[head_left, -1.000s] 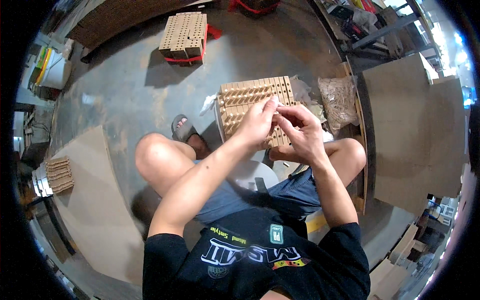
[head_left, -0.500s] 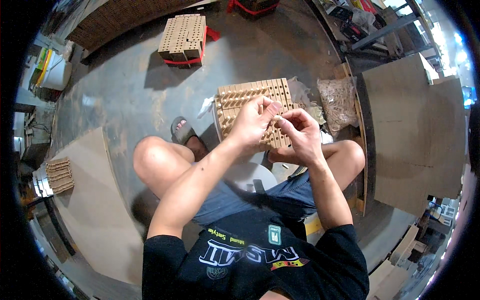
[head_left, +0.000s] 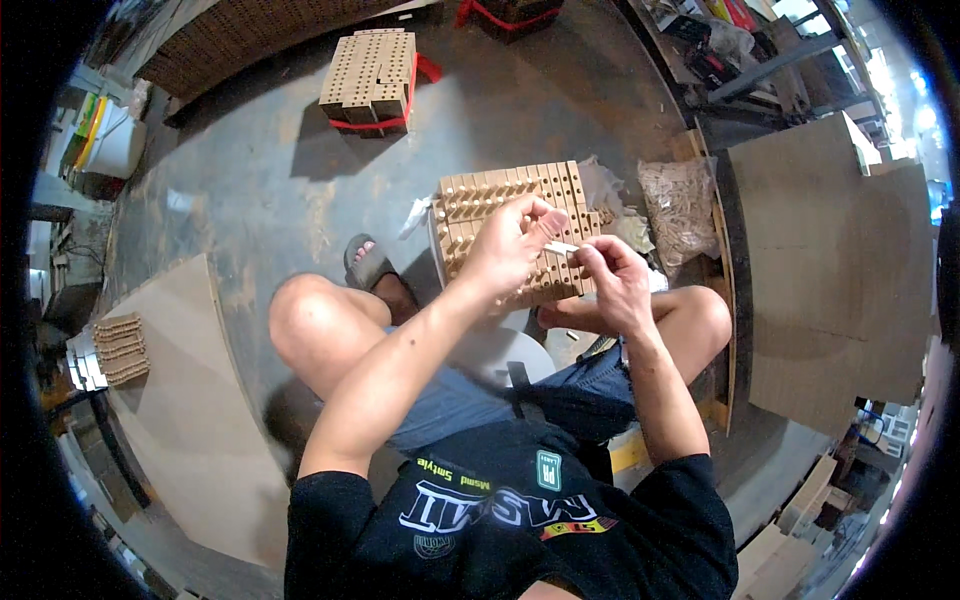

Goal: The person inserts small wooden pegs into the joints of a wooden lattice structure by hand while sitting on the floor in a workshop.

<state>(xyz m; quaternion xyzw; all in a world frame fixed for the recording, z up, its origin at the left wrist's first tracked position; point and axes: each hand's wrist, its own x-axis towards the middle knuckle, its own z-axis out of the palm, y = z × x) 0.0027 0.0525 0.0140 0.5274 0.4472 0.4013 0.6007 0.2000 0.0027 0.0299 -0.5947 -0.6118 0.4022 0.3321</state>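
Around you spreads the grey floor (head_left: 230, 210), with a large flat board (head_left: 185, 400) lying on your left and a tall brown panel (head_left: 830, 280) on your right. Before you, beyond your knees, sits the block of drilled wooden strips (head_left: 569, 180), its left part set with rows of upright pegs (head_left: 466, 210), its right part showing open holes. Farther off stands a strapped drilled stack (head_left: 372, 70), and right of your block lies a clear bag of pegs (head_left: 678, 210). Your left hand (head_left: 508, 248) is over the block, fingers curled and thumb close to the forefinger; you cannot tell whether they grip anything. Your right hand (head_left: 618, 282) has thumb and forefinger pinched together on the right end of a pale peg (head_left: 562, 248), which lies nearly level above the block, between both hands.
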